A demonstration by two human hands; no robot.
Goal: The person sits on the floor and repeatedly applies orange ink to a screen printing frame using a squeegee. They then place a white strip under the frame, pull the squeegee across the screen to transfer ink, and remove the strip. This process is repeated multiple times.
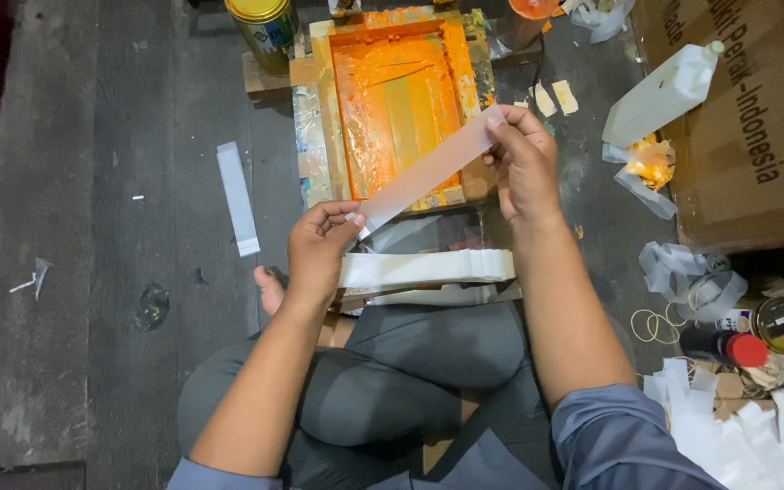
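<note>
My left hand (318, 247) pinches the near end of a long translucent plastic strip (428, 170), and my right hand (521, 156) pinches its far end. The strip slants in the air above a wooden screen-printing frame (321, 109) smeared with orange ink. Under my hands, on my crossed legs, lies a stack of white strips (428, 267).
A single white strip (237, 198) lies on the dark floor to the left. A gold-lidded can (263, 27) stands at the back. At right are a white plastic jug (660, 93), a brown cardboard box (755, 136), small cans (780, 324), rubber bands (653, 325) and white scraps (746, 436).
</note>
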